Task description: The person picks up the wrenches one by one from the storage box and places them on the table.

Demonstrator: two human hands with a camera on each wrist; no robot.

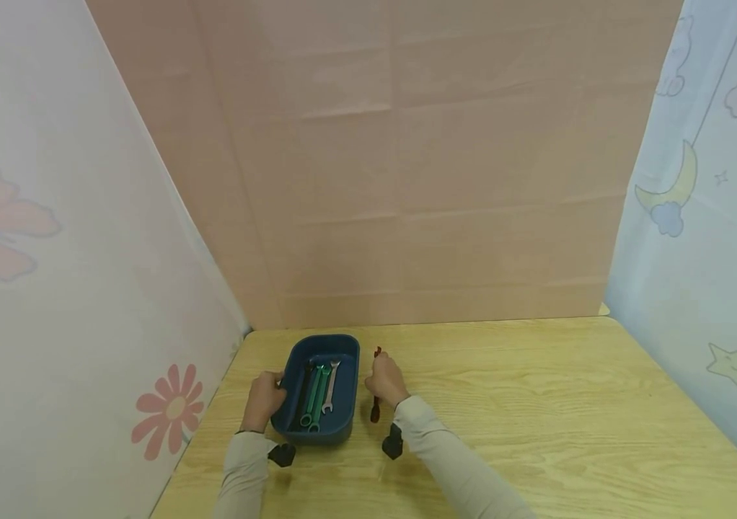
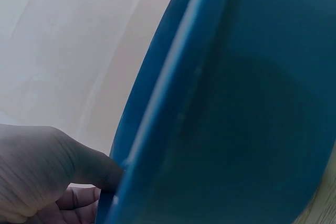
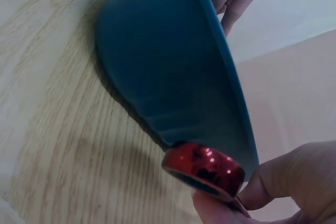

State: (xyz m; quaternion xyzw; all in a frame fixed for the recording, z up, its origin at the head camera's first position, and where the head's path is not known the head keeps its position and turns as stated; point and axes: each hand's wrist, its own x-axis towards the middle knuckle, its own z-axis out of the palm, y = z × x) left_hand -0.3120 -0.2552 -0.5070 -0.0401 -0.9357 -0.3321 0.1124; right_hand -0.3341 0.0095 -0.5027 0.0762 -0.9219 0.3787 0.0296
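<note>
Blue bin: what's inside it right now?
The blue bin holds two green wrenches, a silver wrench to their right and a dark tool to their left. Whatever lies directly beneath them is covered and cannot be seen.

No lettering, label or brand can be read in any view. No number or sign is legible either.

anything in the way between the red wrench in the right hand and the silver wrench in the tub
Yes, the right wall of the blue tub stands between the red wrench and the silver wrench; nothing else visible does.
</note>
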